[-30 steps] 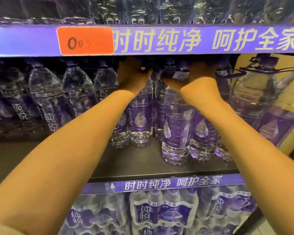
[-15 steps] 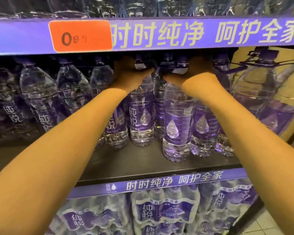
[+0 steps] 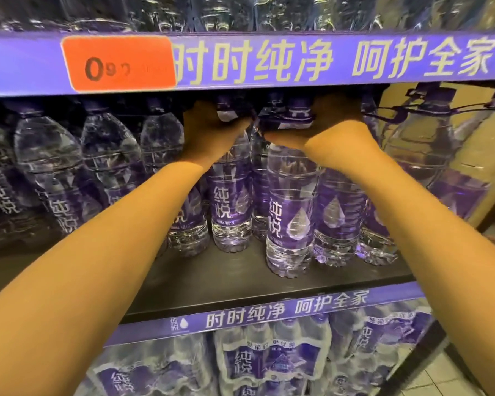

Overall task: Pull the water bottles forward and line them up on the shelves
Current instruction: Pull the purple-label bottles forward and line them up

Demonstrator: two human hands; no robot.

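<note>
Clear water bottles with purple labels stand on the dark middle shelf (image 3: 212, 284). My left hand (image 3: 209, 130) grips the neck of one bottle (image 3: 230, 201) set back on the shelf. My right hand (image 3: 326, 127) grips the neck of another bottle (image 3: 290, 218), which stands furthest forward of the group. More bottles (image 3: 337, 212) crowd right behind and beside these two. Both hands reach under the upper shelf's edge, and their fingers are partly hidden behind the caps.
A row of the same bottles (image 3: 52, 172) stands further back at the left. Large handled jugs (image 3: 429, 144) fill the right end. A purple shelf strip with an orange price tag (image 3: 117, 64) hangs just above my hands. Shrink-wrapped bottle packs (image 3: 272, 364) lie below.
Both gripped bottles have come a little forward on the shelf. The view has shifted slightly closer and upward.
</note>
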